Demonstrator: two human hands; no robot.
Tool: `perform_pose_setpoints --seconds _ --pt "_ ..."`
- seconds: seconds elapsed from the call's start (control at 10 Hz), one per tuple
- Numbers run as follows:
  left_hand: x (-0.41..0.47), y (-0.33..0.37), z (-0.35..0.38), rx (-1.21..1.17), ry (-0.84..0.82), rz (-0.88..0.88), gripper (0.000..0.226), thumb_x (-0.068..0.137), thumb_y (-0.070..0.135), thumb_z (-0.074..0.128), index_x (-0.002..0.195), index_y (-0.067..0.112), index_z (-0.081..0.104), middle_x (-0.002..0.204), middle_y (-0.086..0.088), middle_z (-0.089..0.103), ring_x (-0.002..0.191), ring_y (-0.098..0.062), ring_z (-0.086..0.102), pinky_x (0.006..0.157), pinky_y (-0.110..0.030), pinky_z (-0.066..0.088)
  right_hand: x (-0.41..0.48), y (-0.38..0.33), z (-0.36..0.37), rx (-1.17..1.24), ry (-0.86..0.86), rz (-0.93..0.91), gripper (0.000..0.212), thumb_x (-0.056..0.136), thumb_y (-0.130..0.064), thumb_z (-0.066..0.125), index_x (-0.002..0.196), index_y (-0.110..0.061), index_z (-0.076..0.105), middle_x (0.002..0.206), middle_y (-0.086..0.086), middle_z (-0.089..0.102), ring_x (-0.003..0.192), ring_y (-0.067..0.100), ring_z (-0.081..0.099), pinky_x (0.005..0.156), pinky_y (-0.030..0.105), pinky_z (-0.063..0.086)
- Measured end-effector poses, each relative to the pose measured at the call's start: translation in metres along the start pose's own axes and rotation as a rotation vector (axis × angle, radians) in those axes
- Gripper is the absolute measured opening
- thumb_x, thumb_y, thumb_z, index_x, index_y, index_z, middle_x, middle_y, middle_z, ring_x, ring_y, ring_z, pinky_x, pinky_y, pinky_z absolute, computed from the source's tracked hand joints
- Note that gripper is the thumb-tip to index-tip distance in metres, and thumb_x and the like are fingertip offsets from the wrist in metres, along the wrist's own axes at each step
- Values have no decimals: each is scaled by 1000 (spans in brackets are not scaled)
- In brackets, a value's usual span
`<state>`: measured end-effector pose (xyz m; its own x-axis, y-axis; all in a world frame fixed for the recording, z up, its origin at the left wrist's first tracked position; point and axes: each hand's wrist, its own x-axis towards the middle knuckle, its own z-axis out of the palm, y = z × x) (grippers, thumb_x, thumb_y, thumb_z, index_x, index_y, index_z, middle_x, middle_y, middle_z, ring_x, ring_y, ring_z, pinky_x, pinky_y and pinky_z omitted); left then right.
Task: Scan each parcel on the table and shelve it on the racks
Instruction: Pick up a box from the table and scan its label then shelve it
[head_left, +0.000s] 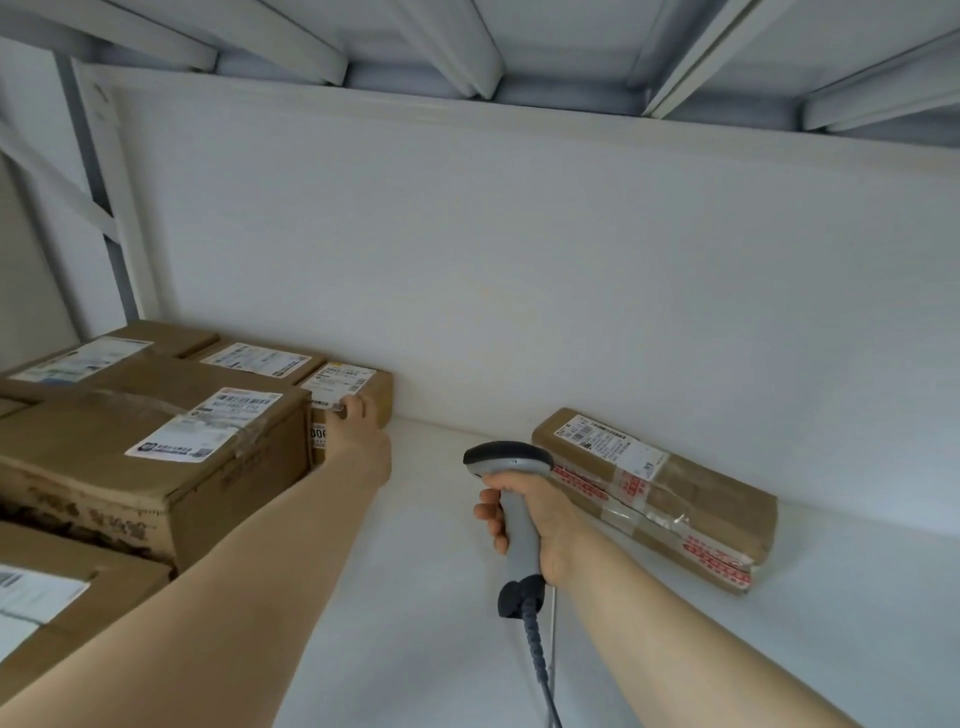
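White rack shelving fills the view: a bare white shelf (415, 571) is seen from close above, closed by a plain back panel (519, 260), with the ribbed underside of a higher shelf overhead. Brown cardboard parcels are crowded along the left side, a large box (156, 467) nearest. Behind it, against the back panel, a small parcel (376, 395) is set with its label facing up. The left grip (358, 428) is stretched out to this parcel, its fingertips laid on the top front edge by the label. Whether the parcel is held or merely touched cannot be told, since the thumb is hidden. The right grip (524, 512) is clenched round the handle of a grey barcode scanner (506, 457), whose coiled cable (540, 670) trails towards the viewer. A flat taped parcel (654, 493) lies well apart on the right. The small parcel appears to be in the course of being seated, so it is best pushed squarely back, its label kept upward and readable, and the cable kept off the boxes.
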<state>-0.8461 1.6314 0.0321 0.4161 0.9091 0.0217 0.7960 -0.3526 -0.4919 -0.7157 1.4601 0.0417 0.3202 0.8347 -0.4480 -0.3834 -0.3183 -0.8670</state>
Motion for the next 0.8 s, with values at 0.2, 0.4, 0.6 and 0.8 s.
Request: perform_pose_setpoints --seconds 0.2,0.4,0.6,0.8 --pt "3 -9 -1 -59 -14 22 50 93 23 39 142 12 43 154 -18 7 140 -35 13 109 -38 27 -1 1 1 -2 10 4 15 83 -18 69 80 -7 61 64 9 67 43 13 53 41 20 43" --pt "-4 -8 0 -88 -60 17 66 94 24 38 153 6 13 158 -18 -14 146 -35 -6 117 -42 15 -10 -2 -1 23 15 11 16 85 -18 67 78 -8 59 61 8 65 42 12 51 40 19 42" --pt "-27 15 -19 -162 19 76 70 93 27 37 153 9 6 159 -16 -14 147 -32 -11 119 -48 7 -34 -6 -18 67 21 -30 16 85 -17 66 77 -6 59 62 10 65 42 13 51 39 19 41" --pt "-68 79 -68 -245 148 290 69 94 26 43 153 8 12 160 -14 1 148 -29 -1 120 -43 5 -74 -7 -48 92 45 -60 16 86 -17 66 76 -7 59 59 9 65 40 12 50 39 18 40"
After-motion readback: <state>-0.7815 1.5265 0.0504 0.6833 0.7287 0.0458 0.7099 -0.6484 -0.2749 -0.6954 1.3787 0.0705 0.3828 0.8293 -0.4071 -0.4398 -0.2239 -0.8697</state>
